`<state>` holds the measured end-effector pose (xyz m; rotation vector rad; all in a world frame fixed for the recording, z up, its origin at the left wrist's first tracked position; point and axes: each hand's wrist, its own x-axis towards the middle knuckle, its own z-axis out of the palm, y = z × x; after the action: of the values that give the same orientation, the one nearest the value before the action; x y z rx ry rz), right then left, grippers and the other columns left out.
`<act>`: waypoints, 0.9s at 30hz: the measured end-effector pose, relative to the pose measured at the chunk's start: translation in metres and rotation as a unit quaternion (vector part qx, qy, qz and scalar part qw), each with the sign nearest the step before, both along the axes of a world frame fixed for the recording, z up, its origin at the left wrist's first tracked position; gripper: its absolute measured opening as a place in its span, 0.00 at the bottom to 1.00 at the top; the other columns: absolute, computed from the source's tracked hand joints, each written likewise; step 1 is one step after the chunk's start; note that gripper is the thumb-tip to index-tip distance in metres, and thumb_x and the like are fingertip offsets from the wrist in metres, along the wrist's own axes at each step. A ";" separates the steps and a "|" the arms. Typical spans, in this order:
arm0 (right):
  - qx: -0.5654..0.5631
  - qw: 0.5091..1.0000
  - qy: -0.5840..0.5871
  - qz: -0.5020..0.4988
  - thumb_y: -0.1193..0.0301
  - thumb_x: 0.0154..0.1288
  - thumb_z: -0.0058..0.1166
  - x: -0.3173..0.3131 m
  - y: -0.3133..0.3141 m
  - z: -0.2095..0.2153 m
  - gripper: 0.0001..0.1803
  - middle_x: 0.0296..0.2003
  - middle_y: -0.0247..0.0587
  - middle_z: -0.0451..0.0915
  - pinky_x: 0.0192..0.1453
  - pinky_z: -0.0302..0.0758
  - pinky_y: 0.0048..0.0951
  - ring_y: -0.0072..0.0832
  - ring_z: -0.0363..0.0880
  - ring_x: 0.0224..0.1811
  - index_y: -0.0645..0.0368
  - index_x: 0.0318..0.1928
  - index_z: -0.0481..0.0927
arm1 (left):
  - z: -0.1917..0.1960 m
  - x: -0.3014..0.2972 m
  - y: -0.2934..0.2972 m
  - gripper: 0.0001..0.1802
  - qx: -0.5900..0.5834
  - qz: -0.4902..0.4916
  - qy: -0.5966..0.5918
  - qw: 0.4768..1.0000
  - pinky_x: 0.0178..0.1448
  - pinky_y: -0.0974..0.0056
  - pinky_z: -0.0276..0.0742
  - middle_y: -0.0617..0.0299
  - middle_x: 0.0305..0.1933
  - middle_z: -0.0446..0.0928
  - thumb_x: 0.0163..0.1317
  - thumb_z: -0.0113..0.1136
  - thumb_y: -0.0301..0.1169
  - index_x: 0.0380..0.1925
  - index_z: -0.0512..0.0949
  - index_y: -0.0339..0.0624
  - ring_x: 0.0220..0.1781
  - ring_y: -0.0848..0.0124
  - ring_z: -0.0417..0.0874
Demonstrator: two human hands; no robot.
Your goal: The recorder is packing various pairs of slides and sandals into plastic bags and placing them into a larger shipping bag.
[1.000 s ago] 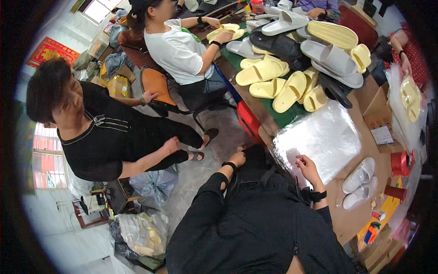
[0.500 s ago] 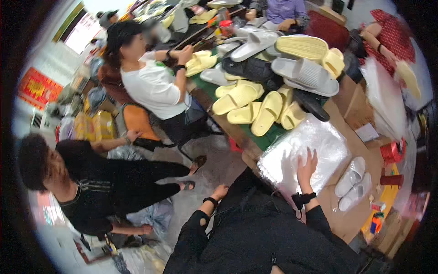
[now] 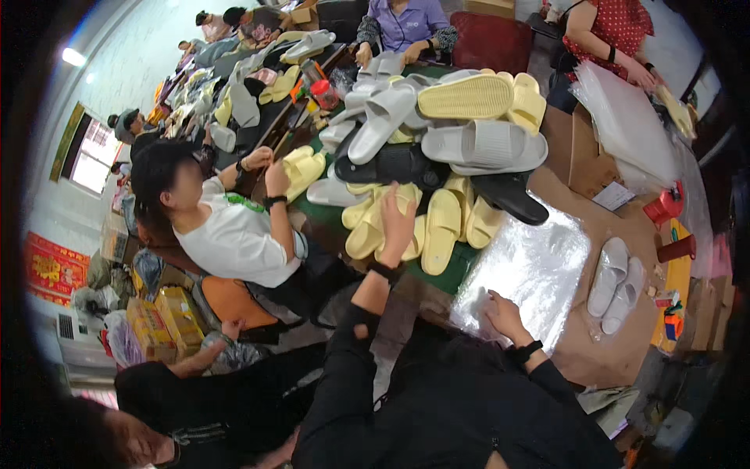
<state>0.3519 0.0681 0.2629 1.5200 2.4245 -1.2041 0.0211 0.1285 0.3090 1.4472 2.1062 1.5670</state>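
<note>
My left hand (image 3: 399,227) reaches out over the pile, its fingers stretched toward the yellow slide sandals (image 3: 365,236) at the near left side; it partly covers them, and whether it touches them is unclear. Beside it lies another yellow slide (image 3: 441,233), toe toward me. My right hand (image 3: 506,319) rests at the near edge of a stack of shiny clear plastic bags (image 3: 543,258), with fingers apart and nothing held. Grey slides (image 3: 488,144), a black slide (image 3: 512,197) and an upturned yellow slide (image 3: 466,95) are heaped farther back.
A bagged pair of pale slides (image 3: 616,281) lies right of the bags on the brown cardboard (image 3: 574,344). Red tape or string rolls (image 3: 664,206) stand at the right edge. A person in a white shirt (image 3: 234,234) sits left, another person in black (image 3: 226,399) is nearer.
My left hand has risen from beside my body and moved forward over the yellow slides. My right hand has drawn back to the bags' near edge. The whole view has shifted.
</note>
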 end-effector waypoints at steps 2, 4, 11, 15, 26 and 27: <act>-0.017 0.999 0.016 -0.038 0.61 0.53 0.53 -0.001 0.006 -0.003 0.30 0.49 0.50 0.73 0.56 0.65 0.40 0.46 0.70 0.52 0.58 0.56 0.65 | 0.027 -0.032 0.045 0.38 -0.029 0.184 0.081 0.979 0.63 0.49 0.52 0.43 0.58 0.59 0.51 0.61 0.44 0.58 0.58 0.37 0.61 0.47 0.56; -0.060 0.998 -0.005 -0.034 0.61 0.54 0.53 0.000 0.008 -0.018 0.31 0.52 0.51 0.70 0.58 0.65 0.37 0.46 0.67 0.55 0.59 0.58 0.64 | 0.053 -0.054 0.078 0.46 -0.125 0.229 0.112 0.959 0.65 0.43 0.44 0.39 0.64 0.49 0.47 0.61 0.53 0.63 0.52 0.48 0.65 0.41 0.46; -0.092 0.986 -0.111 -0.082 0.58 0.56 0.49 -0.034 0.001 -0.023 0.31 0.57 0.47 0.65 0.53 0.65 0.55 0.46 0.64 0.58 0.50 0.61 0.59 | 0.054 -0.127 0.126 0.48 -0.382 0.023 0.072 0.921 0.60 0.44 0.55 0.34 0.57 0.58 0.44 0.61 0.50 0.65 0.48 0.65 0.59 0.40 0.61; -0.085 0.981 -0.142 -0.100 0.57 0.55 0.51 -0.045 -0.004 -0.020 0.32 0.58 0.47 0.63 0.58 0.62 0.50 0.51 0.61 0.60 0.50 0.60 0.60 | 0.034 -0.129 0.124 0.39 -0.003 -0.044 -0.119 0.992 0.60 0.55 0.58 0.39 0.53 0.63 0.51 0.56 0.37 0.64 0.53 0.47 0.56 0.48 0.64; -0.063 0.991 -0.102 -0.056 0.57 0.57 0.46 -0.026 0.002 -0.037 0.30 0.55 0.50 0.67 0.55 0.67 0.46 0.48 0.68 0.54 0.53 0.59 0.62 | 0.084 0.019 -0.010 0.32 0.233 -0.145 -0.031 0.961 0.60 0.55 0.59 0.45 0.58 0.60 0.52 0.56 0.30 0.56 0.57 0.29 0.58 0.58 0.65; -0.064 0.991 -0.102 -0.051 0.57 0.57 0.46 -0.017 0.002 -0.044 0.30 0.55 0.50 0.67 0.55 0.67 0.46 0.48 0.68 0.54 0.53 0.59 0.62 | 0.096 0.035 -0.027 0.30 0.226 -0.167 0.036 0.959 0.59 0.54 0.61 0.44 0.56 0.63 0.52 0.56 0.31 0.53 0.61 0.29 0.57 0.57 0.66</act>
<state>0.3354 0.0704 0.2184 1.6573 2.1239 -1.1337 0.0565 0.1012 0.4047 1.9014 1.4747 1.9502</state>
